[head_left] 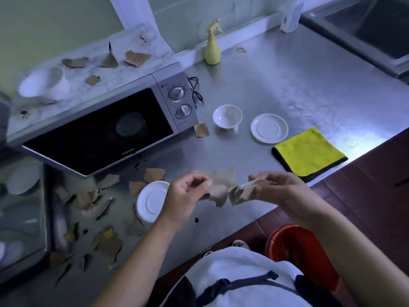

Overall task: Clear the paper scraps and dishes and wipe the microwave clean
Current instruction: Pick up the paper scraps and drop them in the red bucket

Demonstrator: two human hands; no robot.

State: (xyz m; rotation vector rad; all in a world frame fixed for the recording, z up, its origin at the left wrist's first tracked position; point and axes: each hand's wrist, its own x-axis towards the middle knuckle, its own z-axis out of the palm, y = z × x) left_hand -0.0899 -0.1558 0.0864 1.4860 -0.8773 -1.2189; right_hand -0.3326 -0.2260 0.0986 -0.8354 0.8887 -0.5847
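Note:
My left hand (184, 196) pinches a brown paper scrap (218, 194) above the counter's front edge. My right hand (277, 189) grips another few crumpled brown scraps (240, 191) just beside it. Several more scraps (106, 220) lie scattered on the counter left of my hands, and some (135, 58) sit on top of the silver microwave (99, 127). A white saucer (151, 200) lies under my left wrist. A white bowl (227, 117) and a second saucer (269, 128) stand right of the microwave. A white cup (45, 84) sits on the microwave top.
A folded yellow cloth (309, 154) lies at the counter's front right. A yellow spray bottle (212, 44) stands by the back wall. A red bucket (303, 251) sits on the floor below my right arm. A sink (371, 29) is at the far right, a tray with dishes (22, 196) at left.

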